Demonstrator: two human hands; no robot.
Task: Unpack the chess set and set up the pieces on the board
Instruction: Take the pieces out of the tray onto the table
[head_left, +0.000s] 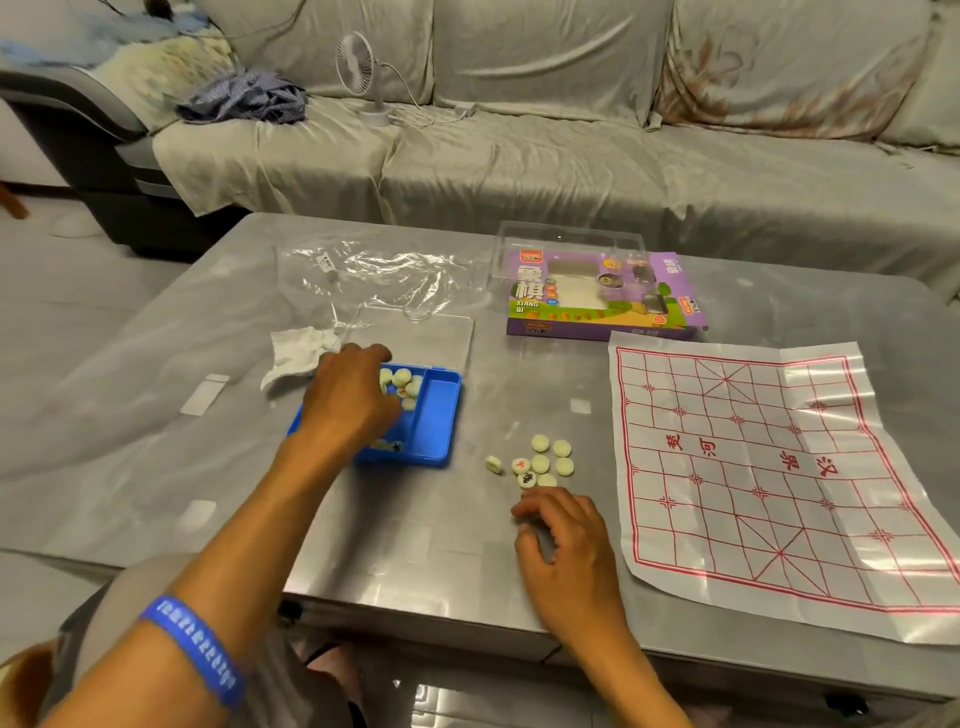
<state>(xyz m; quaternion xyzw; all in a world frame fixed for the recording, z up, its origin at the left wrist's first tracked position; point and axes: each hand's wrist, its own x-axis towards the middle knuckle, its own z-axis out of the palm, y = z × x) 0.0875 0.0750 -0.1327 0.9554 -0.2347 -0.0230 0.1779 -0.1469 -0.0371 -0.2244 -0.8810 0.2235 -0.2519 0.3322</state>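
Head view, left hand: the left hand (353, 395) reached into the blue tray (436, 415), fingers curled down among the pale pieces (402, 382) there; whether it pinched one could not be told, since the fingertips were hidden.
Head view, right hand: the right hand (563, 540) rested on the surface (156, 415), fingers loosely curled and holding nothing, just beside the loose pieces (543, 462).
Why so placed: the loose pieces lay between tray and board, likely a staging heap before sorting.
Tray contents: one compartment held pieces; the right-hand compartment looked bare.
Board: the paper board (769, 483) lay flat to the right, creased, with no pieces on it yet.
Box: the purple box (602, 296) stood behind the board, with a clear lid (415, 338) behind the tray.
Other things: a plastic wrapper (374, 270) and crumpled tissue (296, 353) lay nearby.
Progress: unpacking seemed partly done, setup not begun.
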